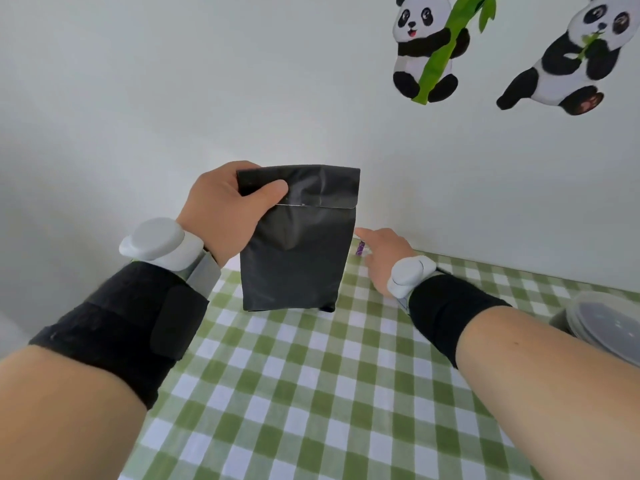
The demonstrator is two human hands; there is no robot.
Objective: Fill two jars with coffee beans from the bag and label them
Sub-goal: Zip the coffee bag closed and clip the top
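Note:
A matte black bag (298,251) with a folded-over top hangs upright just above the table, near the far wall. My left hand (225,206) pinches its top left corner, thumb across the front of the fold. My right hand (381,258) reaches out low beside the bag's right edge, fingers extended toward a small purple object (360,248) at the wall; its fingertips are partly hidden behind the bag. A clear jar (602,327) with a transparent lid and dark contents sits at the right edge of the view.
A green and white checked cloth (311,393) covers the table, which meets a white wall at the back. Panda and bamboo stickers (429,50) hang on the wall, upper right. The table's left edge runs diagonally under my left forearm.

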